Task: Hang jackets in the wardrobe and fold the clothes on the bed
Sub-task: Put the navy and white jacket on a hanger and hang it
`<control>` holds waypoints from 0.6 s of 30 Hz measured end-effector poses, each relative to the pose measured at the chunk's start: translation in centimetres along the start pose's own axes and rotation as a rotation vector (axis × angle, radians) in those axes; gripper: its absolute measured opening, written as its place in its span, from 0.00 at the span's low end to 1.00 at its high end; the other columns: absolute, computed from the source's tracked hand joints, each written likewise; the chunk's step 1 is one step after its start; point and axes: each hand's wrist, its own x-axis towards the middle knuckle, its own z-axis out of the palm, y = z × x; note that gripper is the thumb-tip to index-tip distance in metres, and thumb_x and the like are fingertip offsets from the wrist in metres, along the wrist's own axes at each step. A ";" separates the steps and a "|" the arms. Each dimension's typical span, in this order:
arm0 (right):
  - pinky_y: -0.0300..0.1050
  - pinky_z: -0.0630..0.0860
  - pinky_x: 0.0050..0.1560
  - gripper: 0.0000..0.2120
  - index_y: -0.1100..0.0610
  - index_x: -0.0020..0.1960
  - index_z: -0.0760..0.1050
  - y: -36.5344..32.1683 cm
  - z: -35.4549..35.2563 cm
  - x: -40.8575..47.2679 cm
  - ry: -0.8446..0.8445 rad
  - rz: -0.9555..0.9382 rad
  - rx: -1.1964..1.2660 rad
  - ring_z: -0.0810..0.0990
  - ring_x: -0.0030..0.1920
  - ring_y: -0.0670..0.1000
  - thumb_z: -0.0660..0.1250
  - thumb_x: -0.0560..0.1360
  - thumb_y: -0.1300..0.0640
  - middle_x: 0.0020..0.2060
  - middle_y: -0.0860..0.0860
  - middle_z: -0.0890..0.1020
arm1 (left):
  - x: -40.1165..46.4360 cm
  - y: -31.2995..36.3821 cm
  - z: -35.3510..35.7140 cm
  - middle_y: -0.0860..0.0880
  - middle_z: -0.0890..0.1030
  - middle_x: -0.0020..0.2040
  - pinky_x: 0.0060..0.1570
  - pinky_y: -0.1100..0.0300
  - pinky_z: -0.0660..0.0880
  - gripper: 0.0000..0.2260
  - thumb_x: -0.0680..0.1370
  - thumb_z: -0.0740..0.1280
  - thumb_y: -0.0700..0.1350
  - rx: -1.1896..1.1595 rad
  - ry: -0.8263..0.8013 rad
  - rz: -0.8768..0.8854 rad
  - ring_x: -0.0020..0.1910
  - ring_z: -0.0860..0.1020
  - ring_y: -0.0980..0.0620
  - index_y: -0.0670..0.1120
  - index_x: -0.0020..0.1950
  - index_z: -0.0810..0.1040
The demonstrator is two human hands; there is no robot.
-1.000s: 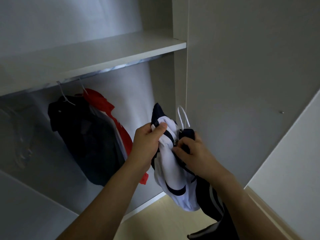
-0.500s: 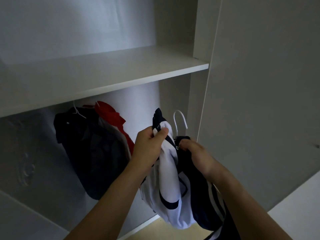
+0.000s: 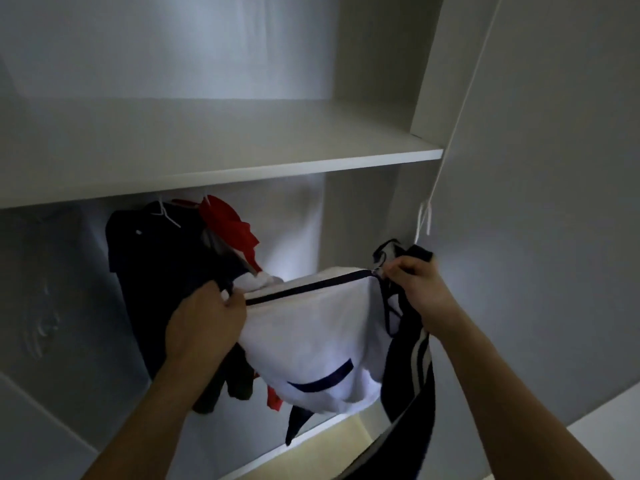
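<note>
Inside a dim wardrobe, beneath its white shelf (image 3: 221, 168), a dark jacket (image 3: 156, 271) and a red garment (image 3: 230, 225) hang on hangers at the left. Just right of them and lower, the person's left hand (image 3: 204, 320) curls its fingers around one end of a white-and-navy jacket (image 3: 311, 334), pinching the dark-trimmed edge. The garment stretches taut below the shelf across to the right hand (image 3: 414, 289), whose fingers close tightly on the collar end, where a white hanger (image 3: 424, 220) hook rises toward the shelf's right corner. White stripes run down the navy sleeve; no brand name or lettering is legible
</note>
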 end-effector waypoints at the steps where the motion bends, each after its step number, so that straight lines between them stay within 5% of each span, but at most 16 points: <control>1: 0.38 0.74 0.46 0.10 0.57 0.37 0.81 -0.5 0.3 0.1 -0.035 -0.039 -0.072 0.78 0.41 0.47 0.68 0.77 0.60 0.45 0.60 0.78 | 0.3 -0.7 0.3 0.43 0.78 0.46 0.47 0.50 0.76 0.13 0.79 0.65 0.52 0.209 0.051 0.048 0.45 0.77 0.45 0.41 0.48 0.74; 3: 0.38 0.73 0.55 0.08 0.51 0.37 0.82 -1.6 1.3 0.3 -0.072 -0.095 -0.210 0.77 0.48 0.47 0.70 0.75 0.54 0.55 0.56 0.73 | 0.5 0.2 1.7 0.41 0.75 0.59 0.58 0.46 0.72 0.25 0.74 0.67 0.58 0.413 0.071 0.222 0.58 0.74 0.40 0.41 0.62 0.71; 5: 0.35 0.69 0.59 0.07 0.50 0.37 0.82 -2.6 2.4 0.0 -0.092 -0.150 -0.289 0.74 0.51 0.42 0.71 0.75 0.55 0.57 0.54 0.68 | 0.3 3.4 3.6 0.44 0.72 0.66 0.65 0.44 0.67 0.30 0.74 0.61 0.65 0.348 -0.088 0.429 0.65 0.71 0.41 0.46 0.68 0.68; 8: 0.28 0.65 0.58 0.08 0.48 0.37 0.80 -2.7 3.0 -0.2 -0.089 -0.228 -0.362 0.70 0.56 0.45 0.71 0.75 0.55 0.56 0.55 0.68 | -0.7 7.7 6.0 0.47 0.80 0.48 0.55 0.48 0.74 0.15 0.82 0.55 0.58 0.266 -0.323 0.626 0.49 0.78 0.43 0.48 0.49 0.73; 14: 0.24 0.60 0.58 0.06 0.51 0.39 0.81 -2.7 -0.3 0.1 0.000 -0.231 -0.519 0.65 0.60 0.51 0.72 0.74 0.59 0.54 0.56 0.65 | -0.8 3.5 4.5 0.47 0.76 0.41 0.42 0.56 0.70 0.13 0.83 0.57 0.51 0.271 -0.496 0.616 0.43 0.76 0.46 0.50 0.38 0.65; 18: 0.30 0.63 0.59 0.05 0.52 0.41 0.81 -3.6 1.5 -1.2 -0.074 -0.256 -0.542 0.68 0.49 0.40 0.71 0.75 0.58 0.55 0.51 0.60 | 0.6 2.5 3.5 0.52 0.72 0.39 0.41 0.59 0.69 0.12 0.81 0.60 0.52 0.495 -0.620 0.498 0.43 0.76 0.50 0.49 0.39 0.67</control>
